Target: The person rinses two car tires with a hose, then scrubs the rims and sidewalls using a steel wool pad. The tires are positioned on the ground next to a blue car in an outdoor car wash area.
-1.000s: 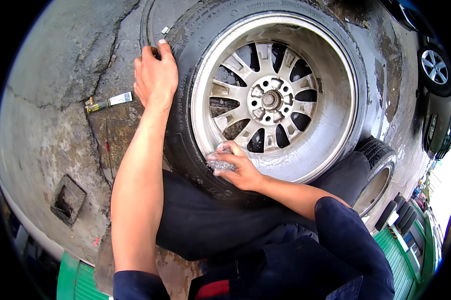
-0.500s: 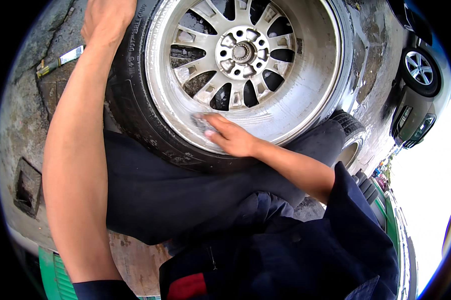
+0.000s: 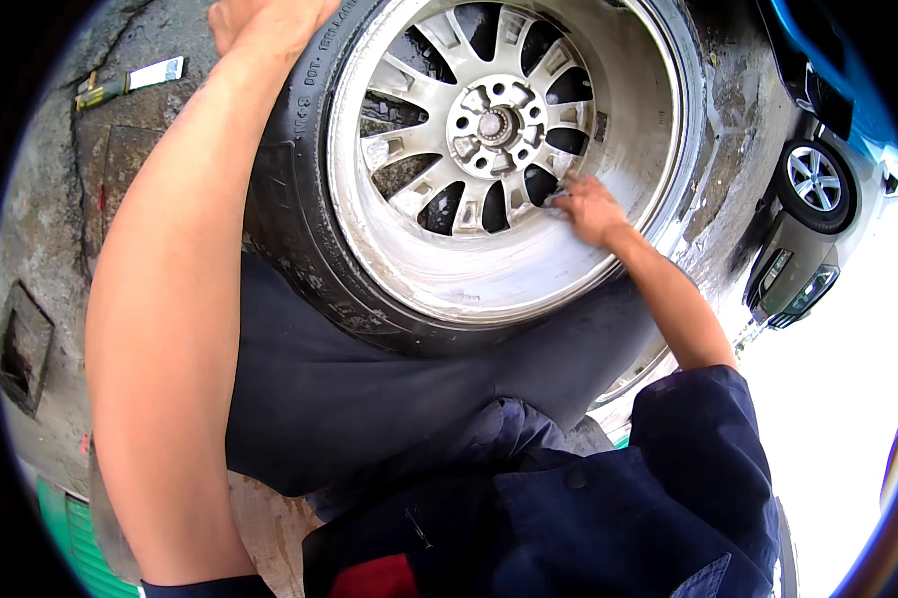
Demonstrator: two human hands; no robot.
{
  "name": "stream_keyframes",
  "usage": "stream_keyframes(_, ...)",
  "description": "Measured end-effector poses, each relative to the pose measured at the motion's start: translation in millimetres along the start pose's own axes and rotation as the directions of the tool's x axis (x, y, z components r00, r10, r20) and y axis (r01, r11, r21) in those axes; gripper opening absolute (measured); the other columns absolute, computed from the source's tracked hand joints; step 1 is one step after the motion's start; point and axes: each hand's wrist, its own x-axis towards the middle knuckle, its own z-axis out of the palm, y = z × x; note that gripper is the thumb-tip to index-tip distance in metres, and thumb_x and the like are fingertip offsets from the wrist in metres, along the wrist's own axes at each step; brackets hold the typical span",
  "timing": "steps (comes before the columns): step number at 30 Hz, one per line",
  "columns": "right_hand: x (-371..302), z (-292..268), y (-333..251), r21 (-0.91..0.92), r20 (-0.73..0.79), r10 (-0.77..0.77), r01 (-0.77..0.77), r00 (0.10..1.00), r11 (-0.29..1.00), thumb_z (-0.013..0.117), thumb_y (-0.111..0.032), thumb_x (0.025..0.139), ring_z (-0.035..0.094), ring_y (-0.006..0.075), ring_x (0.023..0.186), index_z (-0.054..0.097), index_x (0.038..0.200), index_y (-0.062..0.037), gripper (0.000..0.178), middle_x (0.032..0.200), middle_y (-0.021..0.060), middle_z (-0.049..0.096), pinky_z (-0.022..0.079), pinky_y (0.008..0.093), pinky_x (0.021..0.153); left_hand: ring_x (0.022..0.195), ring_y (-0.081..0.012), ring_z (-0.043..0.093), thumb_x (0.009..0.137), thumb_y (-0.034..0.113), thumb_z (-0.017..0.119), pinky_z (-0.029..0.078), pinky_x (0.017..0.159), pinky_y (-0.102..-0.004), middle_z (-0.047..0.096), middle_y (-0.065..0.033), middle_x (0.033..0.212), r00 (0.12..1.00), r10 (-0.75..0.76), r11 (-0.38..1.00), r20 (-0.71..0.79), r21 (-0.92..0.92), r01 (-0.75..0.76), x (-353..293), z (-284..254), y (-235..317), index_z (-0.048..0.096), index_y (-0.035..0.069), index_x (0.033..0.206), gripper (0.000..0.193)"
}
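A car wheel lies tilted against my legs, its silvery alloy rim [image 3: 489,274] set in a black tyre [image 3: 287,229]. The rim's inner barrel is wet and streaked with whitish suds. Inside it, by the spoke ends, my right hand [image 3: 593,211] presses a small grey scouring wad [image 3: 558,197] to the metal; the hand covers most of the wad, so its exact kind is unclear. My left hand [image 3: 269,18] is at the tyre's far left edge, cut off by the top of the picture, its fingers mostly out of sight.
On the wet ground at left lies a flat scraper-like tool [image 3: 135,82] with a pale blade. A square recess [image 3: 25,349] is below it. Another wheel [image 3: 633,377] shows partly beside my right knee. A parked car [image 3: 817,224] stands at right.
My right hand has moved the grey wad rightward and up along the barrel, from the near left part toward the right spokes. The view has shifted, so the wheel appears farther right.
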Motion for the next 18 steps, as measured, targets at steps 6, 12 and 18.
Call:
stream_keyframes(6,-3.8,-14.3,56.5,-0.222,-0.121,0.099,-0.124,0.988,0.967,0.047,-0.024,0.100,0.035,0.0246,0.146,0.063,0.132,-0.0222,0.036,0.156,0.0076,0.042,0.024,0.0374,0.124,0.125,-0.0387,0.055,0.098,0.052,0.043,0.043,0.105,-0.0509,0.057,-0.0219,0.133,1.000,0.026,1.000,0.005,0.007,-0.026,4.1,0.1,0.8,0.058,0.006,0.128,0.057)
stream_keyframes(12,-5.1,-50.6,59.4,-0.322,0.015,0.040,-0.033,0.999,0.946,0.048,-0.026,0.099,0.036,0.0233,0.145,0.063,0.133,-0.0211,0.037,0.153,0.0044,0.047,0.027,0.0364,0.122,0.123,-0.0394,0.057,0.098,0.052,0.042,0.045,0.103,-0.0513,0.059,-0.0218,0.132,0.998,0.034,0.999,-0.046,-0.028,-0.035,5.6,1.8,-15.3,0.059,0.006,0.127,0.057)
stream_keyframes(18,-20.6,-82.3,23.1,-0.090,0.361,0.014,0.020,0.932,0.996,0.047,-0.038,0.100,0.040,0.0262,0.143,0.059,0.138,-0.0186,0.044,0.149,0.0060,0.051,0.029,0.0400,0.121,0.122,-0.0394,0.057,0.098,0.052,0.042,0.045,0.104,-0.0494,0.059,-0.0227,0.131,0.993,0.036,0.999,-0.110,0.008,-0.035,-4.5,-3.4,-7.7,0.059,0.006,0.129,0.058)
